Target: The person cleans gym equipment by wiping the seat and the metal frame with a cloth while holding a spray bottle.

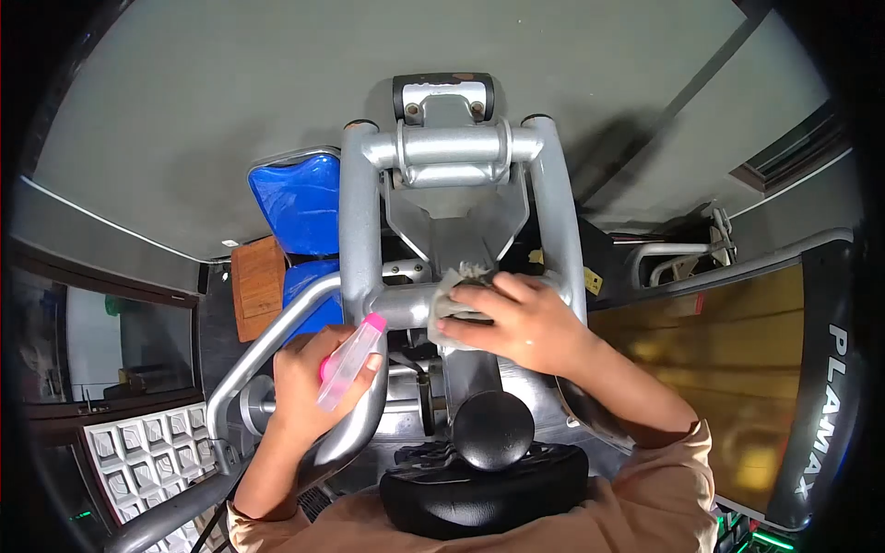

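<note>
My left hand is wrapped round a clear spray bottle with a pink nozzle, held tilted in front of the left tube of a silver metal frame. A grey-white cloth lies under the fingers of my right hand, pressed on the crossbar near the middle of the frame. Below my hands is a round black knob or pad, with a black cushion right before my body.
A blue chair and a brown wooden board stand behind the frame at left. White grid panels are at lower left. A curved silver bar runs on the left; a gold panel with a black PLAMAX border is at right.
</note>
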Tool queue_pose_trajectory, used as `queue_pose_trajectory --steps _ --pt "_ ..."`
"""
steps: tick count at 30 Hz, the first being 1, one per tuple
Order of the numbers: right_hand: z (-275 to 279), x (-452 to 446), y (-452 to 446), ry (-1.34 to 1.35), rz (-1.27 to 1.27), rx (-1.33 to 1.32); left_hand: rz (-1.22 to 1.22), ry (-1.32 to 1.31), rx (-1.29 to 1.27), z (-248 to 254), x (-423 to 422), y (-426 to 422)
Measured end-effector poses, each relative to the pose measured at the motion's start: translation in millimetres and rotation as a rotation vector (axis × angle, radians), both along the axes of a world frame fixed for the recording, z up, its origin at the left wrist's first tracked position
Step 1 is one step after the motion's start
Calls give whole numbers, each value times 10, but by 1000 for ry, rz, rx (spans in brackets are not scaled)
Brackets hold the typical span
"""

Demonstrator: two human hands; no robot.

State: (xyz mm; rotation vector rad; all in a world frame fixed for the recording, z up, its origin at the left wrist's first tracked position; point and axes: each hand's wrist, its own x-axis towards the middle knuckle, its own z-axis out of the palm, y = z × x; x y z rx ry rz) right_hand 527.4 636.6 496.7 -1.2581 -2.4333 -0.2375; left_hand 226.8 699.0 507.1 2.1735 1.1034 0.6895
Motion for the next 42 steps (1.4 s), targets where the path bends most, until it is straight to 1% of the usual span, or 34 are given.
queue_pose_trajectory --steps 2,6,8,11,14,16,18,20,23,25,27,28,29,30,34,37,38,40,41,42 --pt "-21 9 12 20 40 -51 9 6 22 18 -38 14" --pt "12 149 -134 -64 -15 -19 2 32 85 35 -46 31" --pt "4 45 -88 -29 -14 -13 2 24 63 -18 -37 35" --pt "-63 -148 69 11 55 28 19 33 29 -24 -39 42" --pt "-55 -222 159 23 92 -15 57 30 30 -26 -79 46" --pt "-48 -311 251 23 120 4 92 56 -15 7 -75 74" --pt "-35 -457 342 23 56 30 104 39 -43 -24 -96 80" --pt "-80 -540 397 5 118 49 90 50 48 -55 -130 111" --pt "-128 -505 397 18 200 22 80 36 77 -46 -170 129" --pt "-85 -441 447 64 112 31 94 28 63 -59 -156 127" --pt "-109 -426 411 81 109 39 102 25 62 -34 -153 131" --pt "-123 -419 407 106 103 49 74 92 66 -10 -167 134" --pt "-116 -363 395 161 97 19 45 162 67 17 -187 128" --pt "-2 -304 362 202 36 -115 50 166 64 45 -201 120" --pt "161 -21 362 457 -186 -185 1 261 36 198 -197 99" --pt "224 108 315 544 -229 -231 -18 328 21 234 -215 82" --pt "242 101 317 542 -226 -234 -30 347 31 235 -218 81" --pt "282 73 332 491 -143 -312 -24 332 31 238 -220 79" --pt "287 20 363 493 -61 -324 -19 319 34 243 -223 80" --pt "262 -64 387 490 -55 -325 -13 317 34 260 -226 84"
